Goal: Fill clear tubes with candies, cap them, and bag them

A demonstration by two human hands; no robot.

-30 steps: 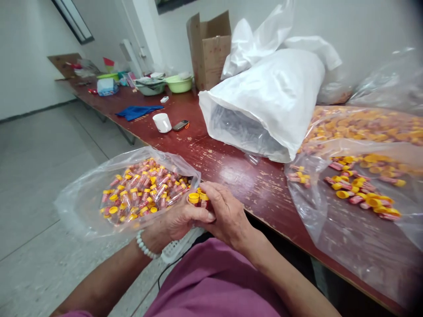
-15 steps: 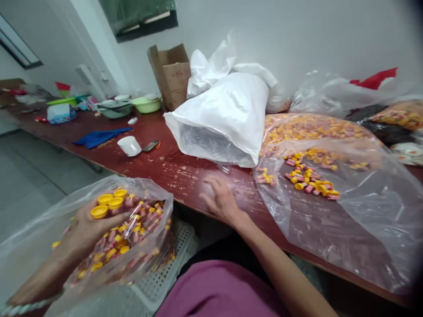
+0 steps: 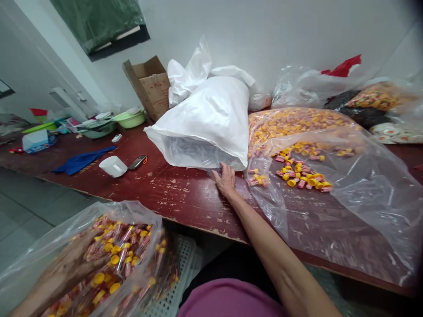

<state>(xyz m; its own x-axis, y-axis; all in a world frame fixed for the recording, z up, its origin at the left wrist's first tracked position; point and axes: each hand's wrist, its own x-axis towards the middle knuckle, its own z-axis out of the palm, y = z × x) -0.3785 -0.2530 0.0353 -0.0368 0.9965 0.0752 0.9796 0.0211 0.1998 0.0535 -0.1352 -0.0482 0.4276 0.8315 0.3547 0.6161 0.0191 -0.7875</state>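
My left hand (image 3: pixel 74 257) is open, fingers stretched over small tubes with yellow caps and pink-red contents (image 3: pixel 124 253). These fill a clear plastic bag (image 3: pixel 145 213) at the lower left. At the lower lip of a white sack (image 3: pixel 216 110) on the table is my right hand (image 3: pixel 227 181). Its thumb and fingers are slightly apart, fingertips at the sack's mouth. Whether they touch a clear piece there is hard to make out. The sack lies on its side, its mouth toward me, with clear material inside.
A large clear bag of capped tubes (image 3: pixel 297 125) spreads across the right of the red table (image 3: pixel 185 198), some tubes at its mouth. Left of the sack are a white cup (image 3: pixel 113 166), a small dark device (image 3: pixel 137 162) and a blue cloth (image 3: pixel 81 161). A white crate (image 3: pixel 180 259) is below.
My right hand has moved forward from the table's front to the sack's mouth. My left hand has let go of several yellow-capped tubes into the bag. The view has shifted.
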